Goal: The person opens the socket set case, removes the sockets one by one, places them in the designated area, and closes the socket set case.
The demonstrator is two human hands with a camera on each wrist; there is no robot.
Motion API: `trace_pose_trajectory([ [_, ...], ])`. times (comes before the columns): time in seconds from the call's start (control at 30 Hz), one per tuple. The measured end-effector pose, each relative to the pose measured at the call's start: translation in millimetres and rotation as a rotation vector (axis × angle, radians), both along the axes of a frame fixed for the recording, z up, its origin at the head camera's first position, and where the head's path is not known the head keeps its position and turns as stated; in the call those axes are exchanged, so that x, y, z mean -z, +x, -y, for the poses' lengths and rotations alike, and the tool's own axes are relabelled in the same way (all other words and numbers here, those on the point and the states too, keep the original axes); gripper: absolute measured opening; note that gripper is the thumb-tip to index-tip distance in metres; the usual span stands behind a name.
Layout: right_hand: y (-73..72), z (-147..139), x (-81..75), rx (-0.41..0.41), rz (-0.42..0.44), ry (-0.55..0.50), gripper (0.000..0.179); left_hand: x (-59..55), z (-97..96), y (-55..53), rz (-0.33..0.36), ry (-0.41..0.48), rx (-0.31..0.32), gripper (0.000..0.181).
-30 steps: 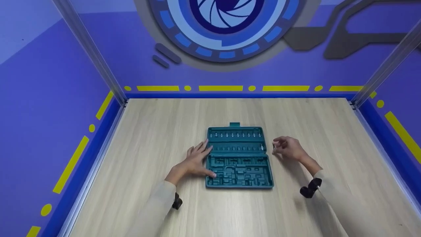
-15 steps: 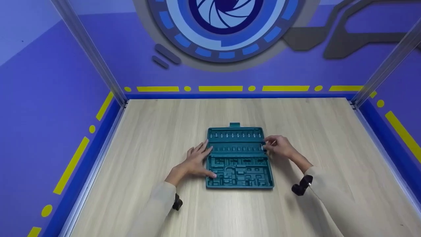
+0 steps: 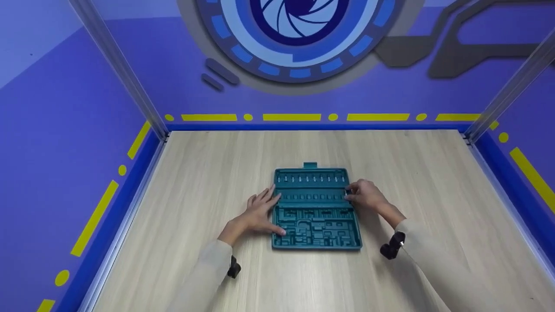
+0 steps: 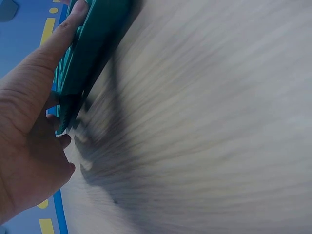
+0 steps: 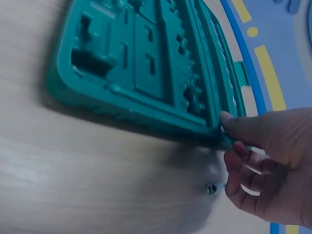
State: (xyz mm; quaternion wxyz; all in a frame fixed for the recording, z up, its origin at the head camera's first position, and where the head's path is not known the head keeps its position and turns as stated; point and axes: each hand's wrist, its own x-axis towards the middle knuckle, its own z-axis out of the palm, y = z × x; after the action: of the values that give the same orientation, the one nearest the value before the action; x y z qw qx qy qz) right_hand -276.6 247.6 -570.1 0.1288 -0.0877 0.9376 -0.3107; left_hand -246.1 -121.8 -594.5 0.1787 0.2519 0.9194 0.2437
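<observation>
A dark green moulded tool case (image 3: 316, 248) lies unfolded on the wooden table. Small silver socket-like pieces (image 3: 307, 178) stand in a row in its far section. My left hand (image 3: 258, 216) rests on the case's left edge, fingers spread and thumb on the near half; the left wrist view shows that thumb over the rim. At the right end of the middle row, my right hand (image 3: 367, 196) pinches a small silver socket between thumb and fingers, mostly covered by them. In the right wrist view, another small metal socket (image 5: 211, 188) shows beside the curled lower fingers; whether they hold it I cannot tell.
The wooden table (image 3: 208, 173) is bounded by blue-purple panels with yellow markings. A green latch tab (image 3: 310, 165) sticks out at the case's far edge. Moulded recesses (image 3: 316, 227) fill the near half.
My right hand has moved left from beside the case onto its right edge, and its fingertips now cover the silver piece at the row's end. My left hand has stayed put.
</observation>
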Motion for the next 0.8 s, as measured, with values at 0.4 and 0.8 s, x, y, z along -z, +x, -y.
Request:
trace_pose_trajectory([
  [0.4, -3.8, 17, -10.1, 0.008, 0.093, 0.076, 0.034, -0.8, 2.8, 4.3, -0.002, 0.015, 0.0, 0.122],
  [0.8, -2.9, 7, -6.7, 0.098, 0.153, -0.075, 0.029, -0.8, 0.6, 2.2, -0.009, 0.017, 0.003, 0.122],
])
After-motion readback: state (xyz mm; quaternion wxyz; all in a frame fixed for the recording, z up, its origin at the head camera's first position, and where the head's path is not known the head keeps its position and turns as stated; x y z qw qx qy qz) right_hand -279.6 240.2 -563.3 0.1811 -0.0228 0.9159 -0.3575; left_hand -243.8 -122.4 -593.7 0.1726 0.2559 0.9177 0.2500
